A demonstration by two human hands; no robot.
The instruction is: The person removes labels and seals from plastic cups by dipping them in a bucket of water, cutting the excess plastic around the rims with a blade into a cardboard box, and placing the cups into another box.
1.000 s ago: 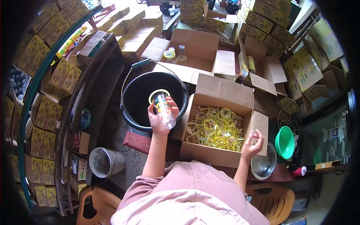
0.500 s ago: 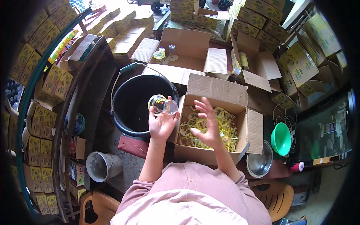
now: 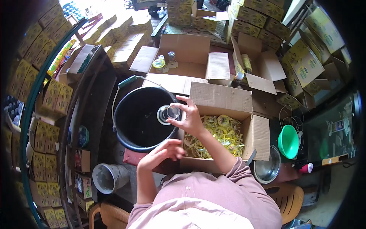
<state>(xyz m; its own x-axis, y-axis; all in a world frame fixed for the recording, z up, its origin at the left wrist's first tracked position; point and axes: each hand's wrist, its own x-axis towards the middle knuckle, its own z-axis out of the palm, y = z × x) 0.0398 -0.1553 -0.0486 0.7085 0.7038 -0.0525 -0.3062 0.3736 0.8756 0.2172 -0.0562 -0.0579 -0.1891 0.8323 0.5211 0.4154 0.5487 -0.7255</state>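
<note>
Clear cup [image 3: 173,111], sitting in a thumb-and-finger pinch over the black bucket [image 3: 133,116].
Right hand [image 3: 193,119]: thumb and forefinger are gripping the cup's sides near its base, other fingers spreading; left hand [image 3: 156,154] is hovering off the bucket's near rim, fingers loosely bending, apparently holding nothing. Cup is tilting, base facing the wearer, near the bucket's right-hand rim. Handling (judged): light; thin, smooth wall, probably slippery if wet; glass or plastic, cannot tell, so possibly fragile. Best hold: sides near the firmer base, squeezing lightly. Farther out, the cardboard box [image 3: 221,95] is holding tangled yellow strips [image 3: 225,131]; the metal bowl [image 3: 268,168] and green bowl [image 3: 288,142] are resting beyond.
</note>
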